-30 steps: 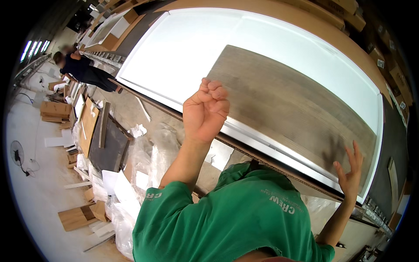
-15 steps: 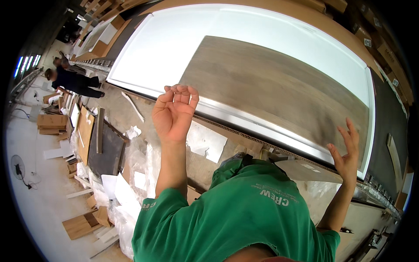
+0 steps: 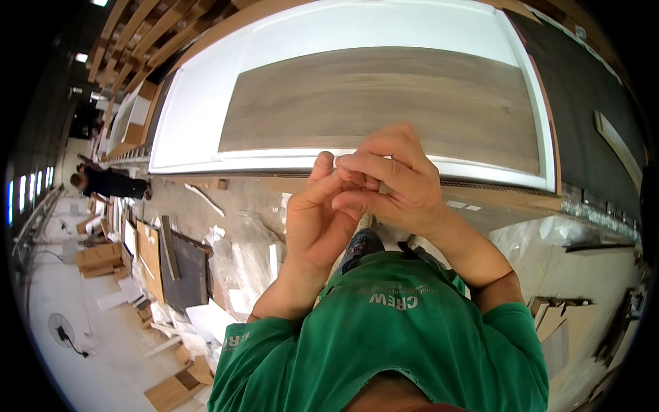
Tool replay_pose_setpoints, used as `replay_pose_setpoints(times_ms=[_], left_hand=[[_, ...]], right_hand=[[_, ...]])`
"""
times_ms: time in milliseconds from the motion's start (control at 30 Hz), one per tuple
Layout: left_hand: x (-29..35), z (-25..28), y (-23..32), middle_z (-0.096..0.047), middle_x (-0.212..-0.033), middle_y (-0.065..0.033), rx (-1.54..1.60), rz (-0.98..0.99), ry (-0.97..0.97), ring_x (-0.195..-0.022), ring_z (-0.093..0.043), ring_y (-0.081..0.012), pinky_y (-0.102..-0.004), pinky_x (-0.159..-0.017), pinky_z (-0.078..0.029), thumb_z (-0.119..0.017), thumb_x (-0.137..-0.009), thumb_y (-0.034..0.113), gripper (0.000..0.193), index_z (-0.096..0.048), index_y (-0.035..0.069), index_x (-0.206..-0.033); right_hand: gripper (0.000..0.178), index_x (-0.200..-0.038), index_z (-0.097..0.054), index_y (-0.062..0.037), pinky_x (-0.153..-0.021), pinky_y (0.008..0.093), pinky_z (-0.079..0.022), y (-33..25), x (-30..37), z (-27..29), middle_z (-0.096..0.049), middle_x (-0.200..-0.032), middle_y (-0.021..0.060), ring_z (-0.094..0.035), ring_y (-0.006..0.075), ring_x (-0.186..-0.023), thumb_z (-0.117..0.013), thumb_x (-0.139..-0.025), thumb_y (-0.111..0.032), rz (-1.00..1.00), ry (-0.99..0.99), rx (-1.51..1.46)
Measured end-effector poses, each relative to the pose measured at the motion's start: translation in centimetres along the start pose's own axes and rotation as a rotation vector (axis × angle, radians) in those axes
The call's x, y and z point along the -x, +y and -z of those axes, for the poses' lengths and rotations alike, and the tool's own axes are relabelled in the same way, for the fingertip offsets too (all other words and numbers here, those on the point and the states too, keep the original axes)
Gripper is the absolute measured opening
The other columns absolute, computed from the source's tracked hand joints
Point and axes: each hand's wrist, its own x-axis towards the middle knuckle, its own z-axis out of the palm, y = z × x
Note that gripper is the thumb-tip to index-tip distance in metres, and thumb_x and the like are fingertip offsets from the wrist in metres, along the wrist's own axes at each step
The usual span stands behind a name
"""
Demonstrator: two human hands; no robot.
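My two hands meet in front of my chest, over the near edge of a large white panel point(image 3: 199, 123). My left hand point(image 3: 312, 223) is raised palm toward me with the thumb up, its fingertips covered by my right hand point(image 3: 401, 185). The right hand's fingers are curled shut around those fingertips. Whether something small is pinched between them cannot be told. A long grey-brown wood-grain plank point(image 3: 384, 96) lies flat on the white panel, beyond both hands and touched by neither. My green shirt point(image 3: 398, 329) fills the lower part of the view.
A dark sheet point(image 3: 590, 103) lies to the right of the panel. On the floor at left are crumpled clear plastic wrap point(image 3: 244, 254), dark and wooden boards point(image 3: 182, 271), cardboard pieces and a floor fan point(image 3: 62, 329). Another person point(image 3: 103, 182) bends over far left.
My right hand has left the plank's right end and come to the middle. My left hand has moved right and down to meet it. The view has shifted to show the panel square on.
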Motion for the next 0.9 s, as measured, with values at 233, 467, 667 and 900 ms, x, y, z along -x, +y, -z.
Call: replay_pose_setpoints(times_ms=[233,467,667,900], left_hand=[[-0.9,0.2,-4.0,-0.054,-0.095,-0.0113,0.043,0.205,-0.086,-0.095,-0.053,-0.0243,-0.0370,-0.086,-0.044,-0.050,-0.081,-0.005,0.024,-0.046,0.007,-0.101],[-0.5,1.2,-3.8,-0.054,-0.090,-0.0100,0.028,0.395,-0.071,-0.089,-0.053,-0.0219,-0.0360,-0.087,-0.043,-0.050,-0.080,-0.007,0.018,-0.050,0.005,-0.094],[0.8,3.5,-1.8,-0.051,-0.089,-0.0069,0.132,0.488,-0.226,-0.088,-0.052,-0.0167,-0.0376,-0.092,-0.039,-0.047,-0.083,-0.007,0.014,-0.051,0.001,-0.093],[1.5,5.3,-1.3,-0.049,-0.083,-0.0062,0.211,0.669,-0.219,-0.082,-0.051,-0.0165,-0.0374,-0.090,-0.038,-0.048,-0.080,-0.011,0.019,-0.049,0.004,-0.092]], right_hand=[[0.027,-0.084,-0.064,-0.0036,-0.055,0.0288,-0.042,-1.6,1.9,4.4,-0.058,-0.078,0.0057,-0.052,0.0200,-0.068,-0.075,-0.060,-0.002,-0.014,0.078,0.052],[0.019,-0.078,-0.065,-0.0060,-0.055,0.0272,-0.043,-5.1,3.2,4.3,-0.058,-0.071,0.0035,-0.052,0.0183,-0.067,-0.074,-0.062,-0.001,-0.145,0.118,0.146],[0.014,-0.090,-0.064,-0.0018,-0.068,0.0266,-0.045,-7.5,5.9,2.9,-0.061,-0.086,0.0040,-0.055,0.0153,-0.077,-0.058,-0.085,-0.013,-0.782,0.493,-0.579],[0.037,-0.121,-0.048,-0.0058,-0.075,0.0288,-0.047,-13.1,16.3,7.7,-0.057,-0.107,0.0076,-0.057,0.0161,-0.086,-0.056,-0.086,-0.015,-0.995,0.948,-0.336]])
